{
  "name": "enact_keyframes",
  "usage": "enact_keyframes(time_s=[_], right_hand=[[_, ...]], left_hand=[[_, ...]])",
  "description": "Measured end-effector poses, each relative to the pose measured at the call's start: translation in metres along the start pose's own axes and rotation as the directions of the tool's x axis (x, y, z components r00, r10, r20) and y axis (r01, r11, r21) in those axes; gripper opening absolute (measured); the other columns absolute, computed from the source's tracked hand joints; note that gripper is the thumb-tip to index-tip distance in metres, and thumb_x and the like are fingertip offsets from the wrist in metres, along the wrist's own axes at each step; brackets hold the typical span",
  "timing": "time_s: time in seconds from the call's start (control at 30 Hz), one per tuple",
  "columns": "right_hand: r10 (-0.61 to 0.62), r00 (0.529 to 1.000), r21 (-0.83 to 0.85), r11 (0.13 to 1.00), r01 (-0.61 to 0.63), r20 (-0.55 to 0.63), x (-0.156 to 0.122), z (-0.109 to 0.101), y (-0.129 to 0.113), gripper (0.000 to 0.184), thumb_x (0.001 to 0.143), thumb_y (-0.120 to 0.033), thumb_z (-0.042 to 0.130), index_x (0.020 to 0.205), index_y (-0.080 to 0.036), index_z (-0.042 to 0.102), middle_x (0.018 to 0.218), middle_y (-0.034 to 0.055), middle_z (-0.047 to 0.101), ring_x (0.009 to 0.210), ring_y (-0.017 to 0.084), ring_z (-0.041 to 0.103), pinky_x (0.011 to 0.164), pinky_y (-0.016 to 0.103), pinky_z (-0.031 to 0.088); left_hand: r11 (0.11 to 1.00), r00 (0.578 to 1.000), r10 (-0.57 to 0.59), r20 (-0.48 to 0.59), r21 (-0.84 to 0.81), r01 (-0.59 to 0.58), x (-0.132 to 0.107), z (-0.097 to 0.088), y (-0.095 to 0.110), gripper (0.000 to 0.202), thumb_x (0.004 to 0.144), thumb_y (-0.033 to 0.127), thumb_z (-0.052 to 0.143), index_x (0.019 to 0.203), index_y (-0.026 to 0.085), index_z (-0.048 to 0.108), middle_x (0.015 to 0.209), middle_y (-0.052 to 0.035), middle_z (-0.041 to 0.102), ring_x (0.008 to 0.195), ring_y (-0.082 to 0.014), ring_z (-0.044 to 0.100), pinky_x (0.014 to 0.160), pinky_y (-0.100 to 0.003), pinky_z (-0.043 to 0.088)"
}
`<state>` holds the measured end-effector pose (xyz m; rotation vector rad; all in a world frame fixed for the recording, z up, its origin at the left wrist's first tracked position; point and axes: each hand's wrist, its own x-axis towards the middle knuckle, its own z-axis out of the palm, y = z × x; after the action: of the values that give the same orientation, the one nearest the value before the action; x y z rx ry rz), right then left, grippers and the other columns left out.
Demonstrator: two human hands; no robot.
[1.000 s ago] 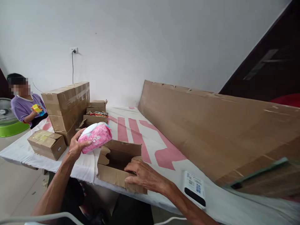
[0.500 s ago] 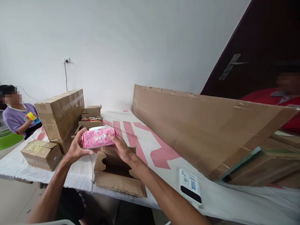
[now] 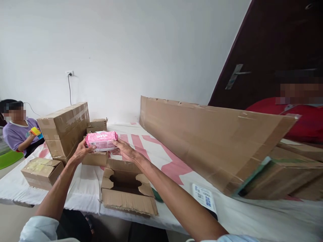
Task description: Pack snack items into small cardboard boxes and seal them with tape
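Both my hands hold a pink packet (image 3: 101,141) with white lettering, raised above the table. My left hand (image 3: 81,152) grips its left end and my right hand (image 3: 124,150) grips its right end, fingers closed on it. Below and nearer to me an open cardboard box (image 3: 127,190) sits at the table's front edge, flaps spread, its inside dark. Behind the packet lies a small brown box (image 3: 95,158).
Taped cartons (image 3: 64,128) are stacked at the left, a smaller one (image 3: 41,170) in front. A long cardboard sheet (image 3: 209,137) leans across the right. A labelled dark device (image 3: 205,198) lies on the white cloth. One person sits far left, another in red at right.
My right hand left the open box's rim and took the packet's right end. The packet turned level and moved farther from me, held by both hands.
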<state>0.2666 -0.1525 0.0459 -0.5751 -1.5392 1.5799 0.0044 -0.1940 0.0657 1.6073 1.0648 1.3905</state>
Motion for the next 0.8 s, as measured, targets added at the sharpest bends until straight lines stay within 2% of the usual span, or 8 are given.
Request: enact_keyframes(time_s=[0.1,0.23,0.37,0.5,0.67,0.8], right_hand=[[0.038,0.999,0.018,0.999,-0.038,0.004,0.009,-0.004,0.009,0.056,0.093,-0.065,0.072,0.134,-0.026,0.066,0.119,0.0076,0.079,0.087,0.022,0.075,0.088,0.042,0.064],[0.064,0.998,0.021,0.998,-0.063,-0.008,0.017,-0.007,0.016,0.056,0.092,-0.066,0.073,0.128,-0.023,0.068,0.111,0.0078,0.08,0.087,0.022,0.075,0.087,0.041,0.064],[0.05,0.999,0.02,0.999,-0.05,-0.002,0.024,-0.012,0.022,0.056,0.092,-0.066,0.073,0.128,-0.023,0.068,0.109,0.0079,0.08,0.092,0.024,0.075,0.087,0.042,0.064],[0.093,0.996,0.033,0.995,-0.093,0.0,0.033,-0.017,0.033,0.055,0.094,-0.065,0.071,0.129,-0.024,0.066,0.101,0.0054,0.08,0.086,0.022,0.074,0.086,0.041,0.064],[0.185,0.982,0.094,0.979,-0.181,-0.035,0.042,-0.023,0.046,0.042,0.101,-0.056,0.066,0.127,-0.024,0.067,0.096,0.0049,0.081,0.074,0.019,0.072,0.083,0.039,0.064],[0.184,0.982,0.117,0.977,-0.179,-0.031,0.044,-0.022,0.046,0.043,0.1,-0.06,0.064,0.124,-0.024,0.068,0.094,0.0063,0.081,0.075,0.021,0.073,0.08,0.04,0.064]], left_hand=[[0.998,0.999,-0.033,0.015,-0.043,0.034,0.007,-0.005,-0.011,0.089,0.061,0.049,0.099,0.139,0.018,0.071,0.122,-0.0155,0.079,0.096,-0.0304,0.074,0.073,-0.034,0.06],[0.992,0.995,-0.087,0.042,-0.083,0.09,0.015,-0.009,-0.024,0.085,0.064,0.041,0.097,0.141,0.019,0.069,0.12,-0.0133,0.079,0.098,-0.0287,0.074,0.076,-0.033,0.061],[0.984,0.99,-0.139,0.024,-0.106,0.141,0.023,-0.01,-0.036,0.081,0.065,0.034,0.091,0.141,0.017,0.068,0.113,-0.0102,0.079,0.092,-0.025,0.072,0.073,-0.032,0.06],[0.978,0.985,-0.171,0.002,-0.118,0.17,0.028,-0.011,-0.047,0.078,0.064,0.027,0.085,0.138,0.017,0.067,0.108,-0.007,0.078,0.088,-0.0223,0.07,0.071,-0.031,0.061],[0.971,0.977,-0.213,0.002,-0.108,0.212,0.031,-0.012,-0.055,0.072,0.06,0.024,0.081,0.131,0.017,0.071,0.101,-0.0058,0.078,0.083,-0.022,0.071,0.07,-0.031,0.061],[0.969,0.975,-0.223,0.006,-0.108,0.222,0.033,-0.012,-0.055,0.071,0.06,0.025,0.079,0.13,0.017,0.07,0.102,-0.0064,0.079,0.084,-0.0223,0.071,0.068,-0.031,0.061]])
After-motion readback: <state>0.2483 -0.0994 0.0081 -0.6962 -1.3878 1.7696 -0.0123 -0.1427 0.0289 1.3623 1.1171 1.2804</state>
